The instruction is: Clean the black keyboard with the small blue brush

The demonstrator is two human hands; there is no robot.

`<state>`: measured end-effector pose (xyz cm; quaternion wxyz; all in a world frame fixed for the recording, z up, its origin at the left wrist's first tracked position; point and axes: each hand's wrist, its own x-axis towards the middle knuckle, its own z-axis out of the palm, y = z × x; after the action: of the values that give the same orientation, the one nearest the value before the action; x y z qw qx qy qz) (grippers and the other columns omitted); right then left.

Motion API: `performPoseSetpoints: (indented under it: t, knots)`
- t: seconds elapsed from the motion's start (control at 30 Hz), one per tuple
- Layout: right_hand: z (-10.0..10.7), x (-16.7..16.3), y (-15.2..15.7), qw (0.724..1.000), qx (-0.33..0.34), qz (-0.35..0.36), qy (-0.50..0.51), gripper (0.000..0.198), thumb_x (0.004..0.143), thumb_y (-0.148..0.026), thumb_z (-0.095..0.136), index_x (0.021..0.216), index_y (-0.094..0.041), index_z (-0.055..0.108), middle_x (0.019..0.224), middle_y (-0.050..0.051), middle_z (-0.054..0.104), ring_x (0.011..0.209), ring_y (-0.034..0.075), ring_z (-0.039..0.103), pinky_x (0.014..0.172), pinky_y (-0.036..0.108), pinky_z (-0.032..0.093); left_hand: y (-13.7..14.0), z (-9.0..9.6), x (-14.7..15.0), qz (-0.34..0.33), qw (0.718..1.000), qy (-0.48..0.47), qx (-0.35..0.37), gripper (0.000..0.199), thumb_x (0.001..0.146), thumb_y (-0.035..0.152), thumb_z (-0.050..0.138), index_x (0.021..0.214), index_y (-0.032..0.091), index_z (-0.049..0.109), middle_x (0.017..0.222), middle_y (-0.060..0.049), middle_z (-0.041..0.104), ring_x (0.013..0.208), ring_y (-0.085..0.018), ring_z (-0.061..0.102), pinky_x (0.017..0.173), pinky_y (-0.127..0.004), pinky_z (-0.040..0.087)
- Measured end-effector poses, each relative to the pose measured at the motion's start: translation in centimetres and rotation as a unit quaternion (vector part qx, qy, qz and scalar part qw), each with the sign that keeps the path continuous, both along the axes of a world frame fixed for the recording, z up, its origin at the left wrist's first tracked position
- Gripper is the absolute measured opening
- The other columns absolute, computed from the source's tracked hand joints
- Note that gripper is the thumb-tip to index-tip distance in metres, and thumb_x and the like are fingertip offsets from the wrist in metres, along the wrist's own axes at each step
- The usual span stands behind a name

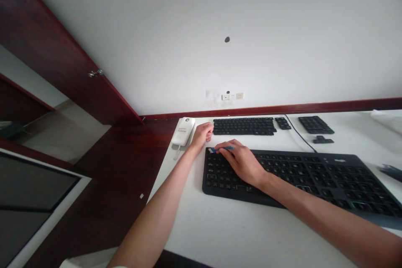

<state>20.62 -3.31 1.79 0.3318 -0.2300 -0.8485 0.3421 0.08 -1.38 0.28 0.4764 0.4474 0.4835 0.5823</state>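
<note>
A black keyboard [314,176] with its keycaps off lies across the white table, bare key sockets showing. My right hand [241,161] rests over its left part, fingers closed around a small blue brush [229,148]. White bristles at the brush's tip touch the keyboard's top left corner. Beyond the keyboard, my left hand [202,135] is curled into a loose fist on the table, with nothing visible in it. Just right of that fist sits a block of removed keycaps [245,126], set out in rows.
Smaller keycap groups [315,124] lie farther right, near the keyboard's cable [300,134]. A white power bank [183,132] with a short cable is at the table's left edge. Dark objects [391,171] sit at the right. A wall with sockets [232,96] rises behind the table.
</note>
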Motion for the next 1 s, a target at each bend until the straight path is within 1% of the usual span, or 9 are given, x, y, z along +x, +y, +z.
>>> performPoseSetpoints:
  t: [0.1, 0.27, 0.5, 1.0]
  knots:
    - [0.01, 0.03, -0.07, 1.0, -0.003, 0.012, -0.001, 0.028, 0.109, -0.03, 0.05, 0.122, -0.03, 0.074, 0.112, 0.005, 0.076, 0.108, 0.024, 0.068, 0.1, 0.043, 0.056, -0.02, 0.01, 0.03, 0.0, 1.0, 0.004, 0.003, 0.034, 0.083, 0.035, 0.063, 0.063, 0.021, 0.04, 0.052, 0.009, 0.028, 0.044, -0.005, 0.024, 0.046, -0.022, 0.02]
    - [-0.06, 0.14, -0.14, 1.0, -0.001, 0.005, -0.003, 0.029, 0.109, -0.031, 0.048, 0.124, -0.03, 0.073, 0.111, 0.005, 0.076, 0.108, 0.025, 0.067, 0.099, 0.044, 0.056, 0.01, -0.01, 0.05, 0.003, 1.0, 0.005, -0.001, 0.035, 0.083, 0.037, 0.064, 0.063, 0.021, 0.04, 0.052, 0.009, 0.028, 0.044, -0.005, 0.024, 0.046, -0.022, 0.02]
    - [0.3, 0.14, -0.21, 0.999, -0.002, 0.038, 0.007, 0.027, 0.108, -0.028, 0.051, 0.121, -0.03, 0.074, 0.114, 0.003, 0.078, 0.111, 0.024, 0.067, 0.1, 0.042, 0.056, 0.04, -0.04, -0.05, -0.001, 1.0, 0.009, -0.007, 0.034, 0.083, 0.038, 0.064, 0.064, 0.02, 0.041, 0.052, 0.009, 0.029, 0.044, -0.005, 0.024, 0.046, -0.022, 0.02]
    - [0.58, 0.3, -0.32, 1.0, -0.015, 0.021, 0.018, 0.029, 0.109, -0.031, 0.048, 0.118, -0.028, 0.075, 0.11, 0.005, 0.077, 0.105, 0.024, 0.07, 0.096, 0.041, 0.057, 0.03, -0.06, -0.06, 0.002, 1.0, 0.003, -0.011, 0.036, 0.083, 0.039, 0.066, 0.064, 0.02, 0.042, 0.051, 0.009, 0.028, 0.044, -0.005, 0.024, 0.046, -0.021, 0.021]
